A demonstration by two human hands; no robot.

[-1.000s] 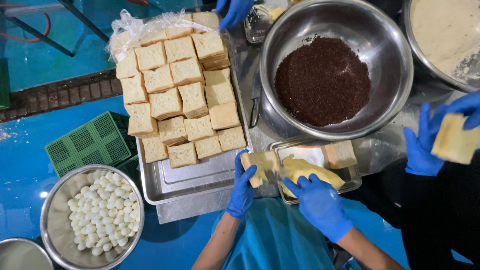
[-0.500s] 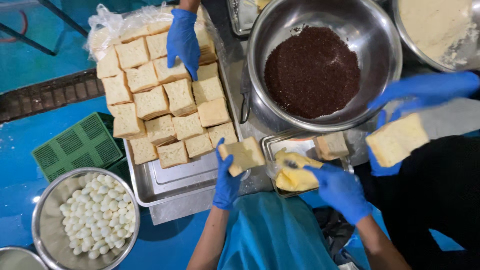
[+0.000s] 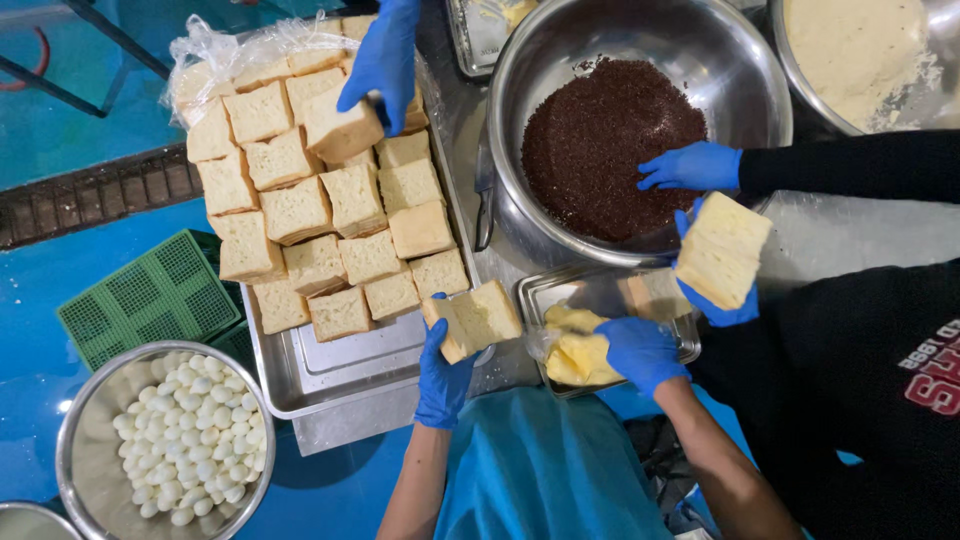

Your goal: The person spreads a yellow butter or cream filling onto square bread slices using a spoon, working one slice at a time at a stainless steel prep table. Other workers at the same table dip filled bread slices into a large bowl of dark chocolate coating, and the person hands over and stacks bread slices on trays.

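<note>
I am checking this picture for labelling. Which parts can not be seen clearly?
- Head view: the right hand covers the yellow spread in the small tray.
- The bowl of pale powder is cut off by the top edge.
- The left hand hides the bread slice's lower corner.

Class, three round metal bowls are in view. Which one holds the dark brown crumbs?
The big bowl at top centre, beside the bread tray. The cut-off bowl at top right holds pale powder; the bowl at bottom left holds small white balls.
</note>
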